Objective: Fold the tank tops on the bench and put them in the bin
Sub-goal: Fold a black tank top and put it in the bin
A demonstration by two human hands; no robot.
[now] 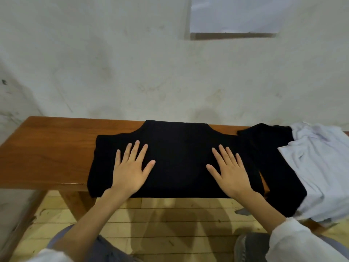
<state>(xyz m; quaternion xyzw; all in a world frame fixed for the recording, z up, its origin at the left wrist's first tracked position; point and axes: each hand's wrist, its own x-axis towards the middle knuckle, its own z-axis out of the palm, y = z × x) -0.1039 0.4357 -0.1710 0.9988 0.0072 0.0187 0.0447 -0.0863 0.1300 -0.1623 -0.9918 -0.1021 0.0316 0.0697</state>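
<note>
1. A black tank top [179, 157] lies spread flat on a wooden bench [47, 154], under both hands.
2. The left hand [130, 171] rests flat on its left part, fingers straight and spread, gripping nothing.
3. The right hand [230, 173] lies flat on its right part (fingers likewise spread).
4. Just right of the right hand sits a second black garment [272, 167], touching a white garment [321, 167].

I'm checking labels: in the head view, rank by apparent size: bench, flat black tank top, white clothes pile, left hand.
1. bench
2. flat black tank top
3. white clothes pile, though the frame edge cuts it off
4. left hand, clearly smallest
</note>
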